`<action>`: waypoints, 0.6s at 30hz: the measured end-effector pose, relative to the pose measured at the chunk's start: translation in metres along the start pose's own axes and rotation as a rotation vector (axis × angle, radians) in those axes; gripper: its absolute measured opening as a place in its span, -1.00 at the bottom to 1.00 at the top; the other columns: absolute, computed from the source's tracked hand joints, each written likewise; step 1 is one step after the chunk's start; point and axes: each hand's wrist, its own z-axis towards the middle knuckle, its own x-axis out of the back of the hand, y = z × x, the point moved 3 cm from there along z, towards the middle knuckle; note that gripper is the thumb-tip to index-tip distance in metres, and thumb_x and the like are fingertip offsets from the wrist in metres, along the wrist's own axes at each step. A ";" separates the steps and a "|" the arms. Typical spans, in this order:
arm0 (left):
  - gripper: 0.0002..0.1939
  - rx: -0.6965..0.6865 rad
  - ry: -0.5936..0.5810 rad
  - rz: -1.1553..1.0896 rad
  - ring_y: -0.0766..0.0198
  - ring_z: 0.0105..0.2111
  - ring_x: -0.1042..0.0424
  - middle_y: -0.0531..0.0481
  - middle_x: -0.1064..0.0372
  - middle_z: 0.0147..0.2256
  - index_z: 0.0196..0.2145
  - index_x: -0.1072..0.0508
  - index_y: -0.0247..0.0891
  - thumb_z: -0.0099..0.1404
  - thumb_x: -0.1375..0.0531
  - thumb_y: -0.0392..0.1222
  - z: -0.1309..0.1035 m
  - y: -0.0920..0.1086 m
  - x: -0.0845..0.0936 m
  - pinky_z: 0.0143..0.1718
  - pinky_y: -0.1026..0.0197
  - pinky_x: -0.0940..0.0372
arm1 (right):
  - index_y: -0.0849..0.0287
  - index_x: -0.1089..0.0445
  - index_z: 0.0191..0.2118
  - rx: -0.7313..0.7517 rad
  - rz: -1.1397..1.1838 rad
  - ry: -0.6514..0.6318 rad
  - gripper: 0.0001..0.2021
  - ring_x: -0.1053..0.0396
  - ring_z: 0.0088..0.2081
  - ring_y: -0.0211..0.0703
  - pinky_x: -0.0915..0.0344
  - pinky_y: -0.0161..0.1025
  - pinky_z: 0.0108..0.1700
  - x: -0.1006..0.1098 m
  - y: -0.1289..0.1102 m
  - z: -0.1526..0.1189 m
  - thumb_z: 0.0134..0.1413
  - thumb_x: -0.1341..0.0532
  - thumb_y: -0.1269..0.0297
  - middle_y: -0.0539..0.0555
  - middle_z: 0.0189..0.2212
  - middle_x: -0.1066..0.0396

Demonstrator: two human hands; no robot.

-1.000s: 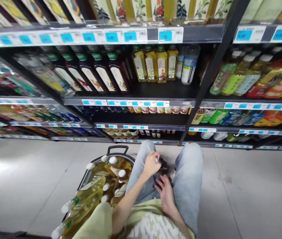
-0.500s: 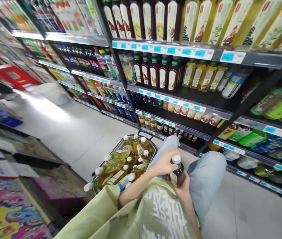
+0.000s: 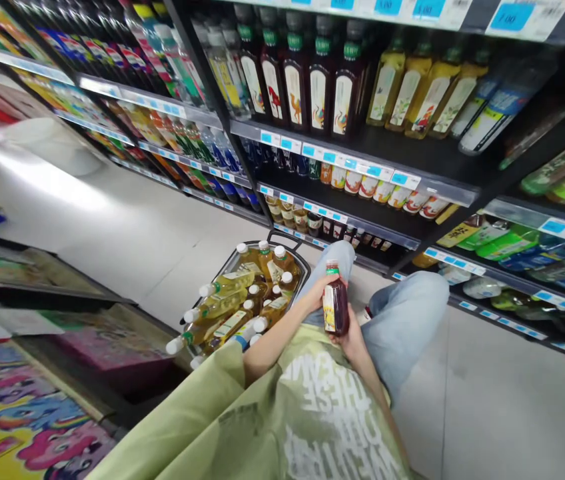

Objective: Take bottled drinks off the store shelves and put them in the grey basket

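Observation:
A dark-red drink bottle [image 3: 341,308] stands nearly upright above my lap, its pale label with a yellow picture turned partly toward me. A green band circles its neck. My left hand [image 3: 317,294] is closed around the upper left side of the bottle. Lower down, my right hand [image 3: 354,339] grips it from the right and near the base. To the left of my knees, a black basket [image 3: 307,267] holds several white-capped bottles [image 3: 235,283] of yellow and amber drink, some upright and some leaning.
Shelves [image 3: 427,183] of drinks rise in front, with dark bottles [image 3: 293,93] and yellow bottles [image 3: 380,93] on one level. A display stand with a cartoon-printed front [image 3: 27,413] is at lower left. A white tub [image 3: 55,143] sits farther along the aisle floor.
My view has tilted lower. The bottle has turned in my hands, so its label shows more fully. The white cap top seen before no longer shows. My left hand has shifted from the neck to the side.

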 end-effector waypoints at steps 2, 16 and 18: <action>-0.52 -0.002 0.005 0.008 0.22 -0.40 -0.52 -0.15 -0.59 -0.33 -0.27 -0.59 -0.35 0.10 -0.41 0.17 0.002 0.000 0.000 -0.33 0.22 -0.38 | 0.11 -0.48 -0.21 0.004 0.054 0.020 -0.36 -0.27 -0.64 -0.20 -0.17 -0.28 -0.61 0.002 0.000 0.001 0.07 -0.16 -0.45 0.02 -0.55 -0.49; -0.58 0.006 0.029 -0.074 -0.02 -0.15 -0.59 -0.25 -0.62 -0.24 -0.25 -0.48 -0.31 0.18 -0.41 0.11 0.001 0.005 -0.007 -0.16 0.08 -0.42 | 0.19 -0.51 -0.27 0.149 -0.181 0.161 -0.28 -0.44 -0.65 -0.02 -0.35 -0.13 -0.62 0.015 0.005 0.017 0.10 -0.11 -0.50 0.20 -0.51 -0.59; -0.61 -0.006 0.037 -0.025 0.03 -0.19 -0.58 -0.23 -0.62 -0.24 -0.26 -0.49 -0.31 0.22 -0.39 0.09 0.000 0.005 -0.007 -0.18 0.11 -0.40 | 0.20 -0.52 -0.27 0.203 -0.207 0.153 -0.27 -0.48 -0.60 0.01 -0.40 -0.10 -0.59 0.016 0.006 0.019 0.10 -0.11 -0.50 0.20 -0.51 -0.58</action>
